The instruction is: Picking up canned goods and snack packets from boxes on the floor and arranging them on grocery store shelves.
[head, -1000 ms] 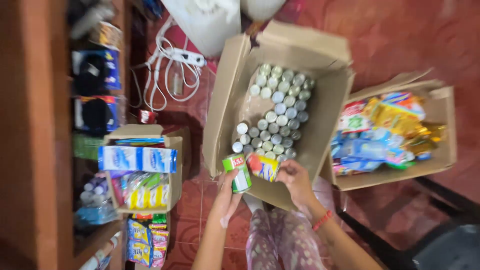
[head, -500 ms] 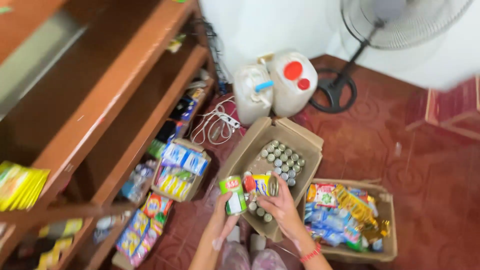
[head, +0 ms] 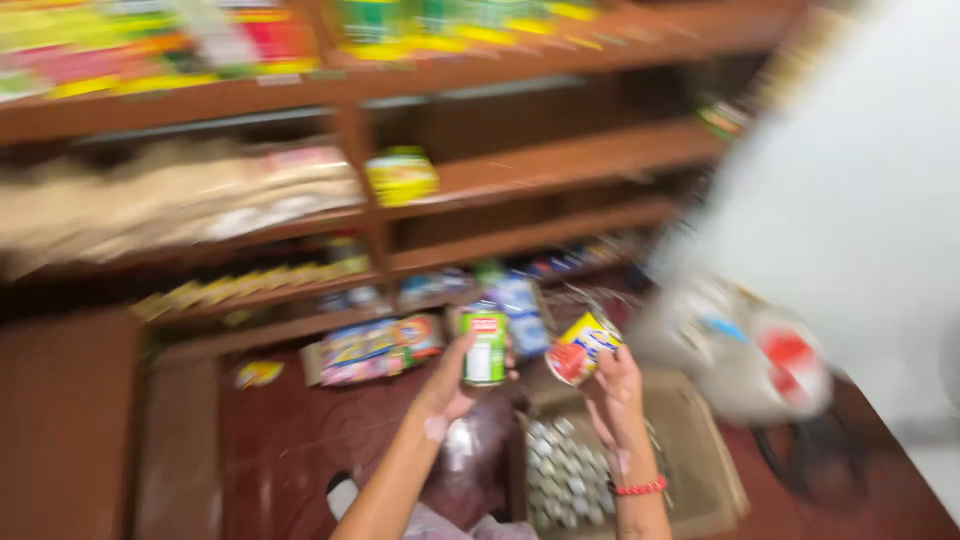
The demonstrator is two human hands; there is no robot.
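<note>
Left hand [head: 447,385]: raised in front of the shelves [head: 520,170], fingers wrapped around a green can [head: 485,345]. The can stands upright, its white lower label facing the camera. The thumb lies along the can's left side; the other fingers curl behind it and cannot be told apart through the blur.

Right hand [head: 615,390]: raised just beside the left, fingers closed on a yellow can [head: 582,347] (red end tilted down and to the left). The can is held at a slant, near the green can but apart from it. A red band [head: 640,488] sits on this wrist.

Below the hands, an open box [head: 700,450] stands on the red floor [head: 270,450]. Rows of can tops [head: 565,470] fill its left half, silver ends up.

Behind the hands, near the shelves' foot, a flat box of bright packets [head: 375,348] lies on the floor. A blue-and-white packet [head: 520,305] stands just behind the green can.

To the right of the box, two pale jugs [head: 750,350] with a blue and a red mark stand by the white wall [head: 870,200]; the blur hides their detail.

On the middle shelf, a yellow-green pack [head: 402,175] sits at the left end of the right bay. The upper shelf carries rows of coloured goods, too blurred to name.
</note>
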